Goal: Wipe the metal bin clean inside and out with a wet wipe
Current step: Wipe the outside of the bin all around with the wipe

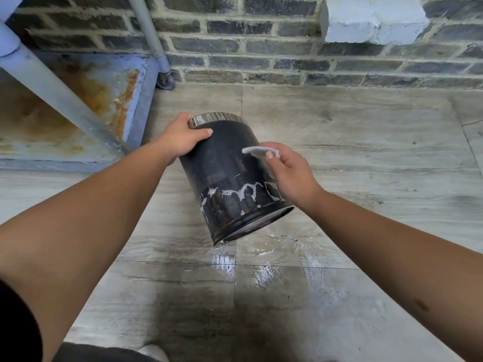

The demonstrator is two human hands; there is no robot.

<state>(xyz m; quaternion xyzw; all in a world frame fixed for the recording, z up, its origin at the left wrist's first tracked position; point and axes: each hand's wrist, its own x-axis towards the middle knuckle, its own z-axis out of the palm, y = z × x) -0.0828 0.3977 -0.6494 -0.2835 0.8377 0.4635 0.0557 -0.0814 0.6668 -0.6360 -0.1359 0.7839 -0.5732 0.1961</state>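
Observation:
The black metal bin (224, 173) is tilted in the air above the tiled floor, its shiny rim pointing away from me and its base toward me. White foam streaks cross its lower side. My left hand (183, 137) grips the bin at the rim, thumb on the black wall. My right hand (290, 171) presses a grey wet wipe (258, 151) against the bin's right side.
Wet patches (266, 259) shine on the grey floor tiles below the bin. A rusty blue-grey metal platform (86, 100) with slanted pipes (55, 90) stands at the left. A dark brick wall (287, 48) runs along the back.

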